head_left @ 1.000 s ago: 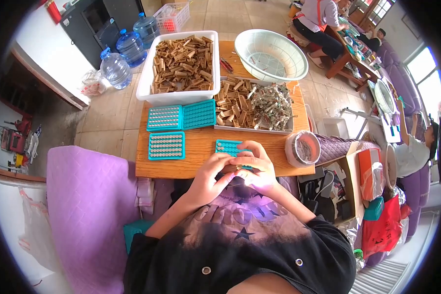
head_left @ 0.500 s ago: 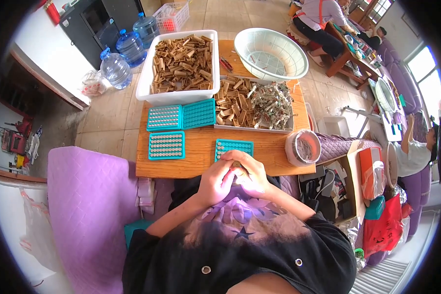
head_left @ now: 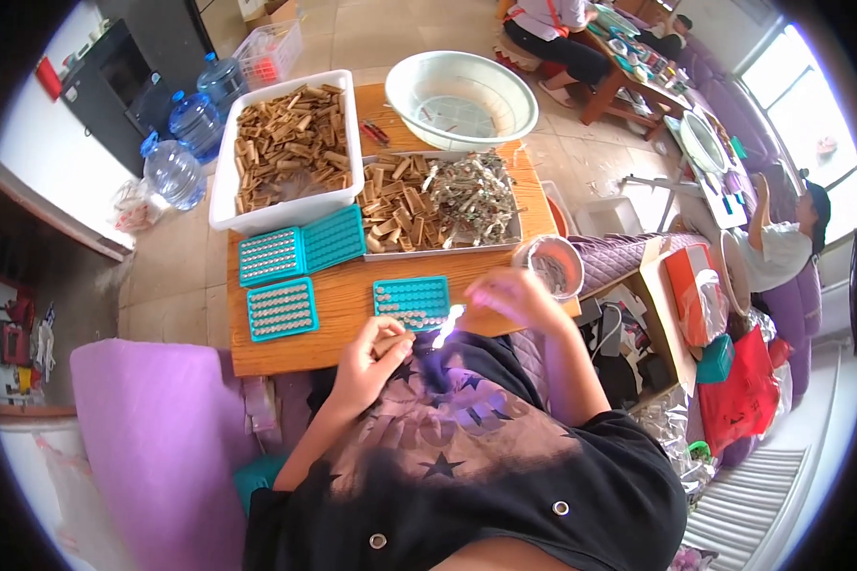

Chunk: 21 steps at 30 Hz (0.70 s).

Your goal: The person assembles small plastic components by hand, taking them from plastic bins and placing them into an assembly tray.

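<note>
A small silvery strip [head_left: 448, 326] hangs in the air just off the near edge of the wooden tabletop [head_left: 352, 309], between the person's two hands. The left hand [head_left: 376, 350] is curled loosely below the near edge, thumb and fingers pinched as if on a small piece too tiny to make out; the right hand [head_left: 512, 297] is blurred, and whether it grips the strip cannot be told. Just beyond the strip, a teal plastic tray of small round cells [head_left: 411, 300] lies on the tabletop. The strip looks likely to drop into the lap, since it sits past the edge and the blurred hand suggests haste. Further across the tabletop are two more teal trays [head_left: 283, 308] [head_left: 300, 249], a white bin of tan sticks [head_left: 286, 143], a shallow tray of sticks and silvery scraps [head_left: 443, 205], and an unlabelled round metal cup [head_left: 549, 265] at the right corner.
</note>
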Each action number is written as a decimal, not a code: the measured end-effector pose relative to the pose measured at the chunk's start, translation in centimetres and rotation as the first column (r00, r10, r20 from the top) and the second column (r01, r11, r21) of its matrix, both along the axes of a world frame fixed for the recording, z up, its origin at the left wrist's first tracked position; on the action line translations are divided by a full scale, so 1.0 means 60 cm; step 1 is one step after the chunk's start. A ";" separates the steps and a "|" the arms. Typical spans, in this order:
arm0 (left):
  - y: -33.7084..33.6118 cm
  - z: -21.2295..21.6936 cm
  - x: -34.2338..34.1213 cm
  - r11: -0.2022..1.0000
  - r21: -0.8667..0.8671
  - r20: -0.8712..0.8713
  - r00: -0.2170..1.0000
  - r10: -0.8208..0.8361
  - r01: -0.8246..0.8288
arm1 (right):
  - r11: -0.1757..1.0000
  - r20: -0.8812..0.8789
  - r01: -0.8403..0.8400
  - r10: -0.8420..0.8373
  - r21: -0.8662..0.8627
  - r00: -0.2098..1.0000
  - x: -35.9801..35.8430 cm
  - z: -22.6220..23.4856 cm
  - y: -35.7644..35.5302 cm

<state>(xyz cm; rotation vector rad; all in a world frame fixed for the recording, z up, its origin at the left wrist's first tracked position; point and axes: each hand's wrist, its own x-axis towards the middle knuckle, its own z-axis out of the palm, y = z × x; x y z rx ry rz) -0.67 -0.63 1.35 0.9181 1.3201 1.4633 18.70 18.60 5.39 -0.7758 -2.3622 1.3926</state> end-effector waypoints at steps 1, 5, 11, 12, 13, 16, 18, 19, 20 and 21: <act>-0.004 0.010 -0.005 0.999 -0.031 0.019 1.000 -0.011 0.011 | 0.958 0.106 0.265 -0.254 -0.108 0.961 0.022 -0.017 0.027; -0.003 0.001 -0.016 0.976 0.216 0.127 0.992 0.011 -0.039 | 0.811 0.089 0.448 -0.513 0.378 0.854 0.100 -0.047 0.113; 0.013 0.002 -0.002 0.964 0.246 0.392 0.920 -0.001 -0.104 | 0.834 0.355 0.196 -0.417 0.516 0.837 0.133 -0.142 0.155; 0.014 0.002 -0.002 0.964 0.246 0.390 0.921 -0.001 -0.104 | 0.843 0.442 0.160 -0.420 0.513 0.793 0.136 -0.152 0.160; 0.012 0.001 -0.003 0.961 0.260 0.364 0.931 -0.005 -0.097 | 0.855 0.527 0.123 -0.417 0.504 0.741 0.130 -0.149 0.156; 0.011 -0.004 -0.005 0.961 0.265 0.347 0.938 -0.021 -0.077 | 0.803 0.484 0.137 -0.475 0.580 0.735 0.119 -0.132 0.142; 0.010 -0.005 -0.005 0.964 0.258 0.357 0.934 -0.033 -0.065 | 0.785 0.445 0.168 -0.498 0.596 0.744 0.114 -0.111 0.132; 0.010 -0.004 -0.003 0.967 0.244 0.374 0.927 -0.026 -0.071 | 0.777 0.355 0.228 -0.500 0.587 0.790 0.113 -0.099 0.126; 0.010 -0.003 -0.002 0.970 0.230 0.390 0.921 -0.019 -0.078 | 0.770 0.260 0.287 -0.500 0.571 0.826 0.113 -0.086 0.121; 0.010 -0.004 -0.002 0.970 0.232 0.389 0.921 -0.019 -0.078 | 0.768 0.258 0.287 -0.501 0.572 0.826 0.113 -0.072 0.114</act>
